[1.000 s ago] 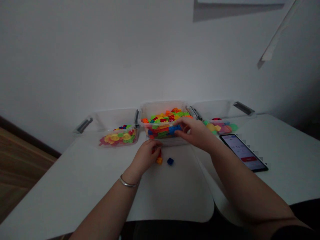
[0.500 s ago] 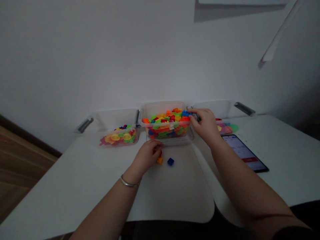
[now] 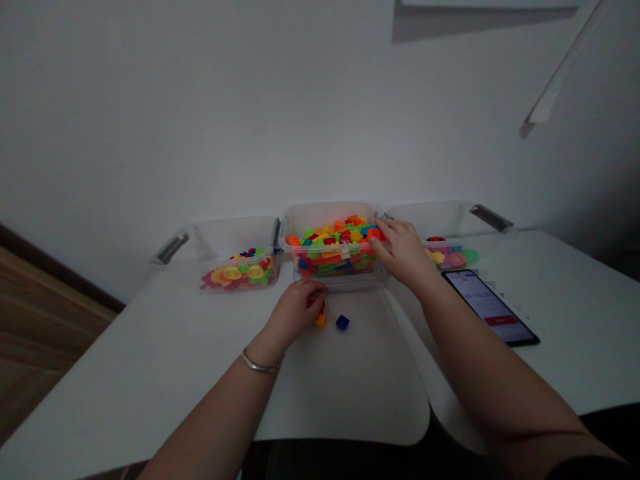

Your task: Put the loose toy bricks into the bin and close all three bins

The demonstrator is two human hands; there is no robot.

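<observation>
My left hand [image 3: 293, 313] rests on the white table [image 3: 150, 360], fingers closed on a small red and orange brick piece [image 3: 320, 319]. A loose blue brick [image 3: 343, 323] lies just right of it. My right hand [image 3: 403, 257] is at the right end of the middle clear box [image 3: 330, 212], which is heaped with coloured bricks [image 3: 335, 243]. Its thumb lies against the box's front wall and its fingers spread over the rim. I see nothing held in it.
A clear box [image 3: 225, 230] with yellow, red and green pieces stands to the left. Another clear box [image 3: 445, 215] with pink and yellow pieces stands to the right. A lit phone [image 3: 490, 307] lies flat beside my right forearm. A white wall rises behind the boxes.
My right hand carried a blue brick from the box's front up over the heap and let it go. It now sits at the box's right rim. My left hand has stayed put.
</observation>
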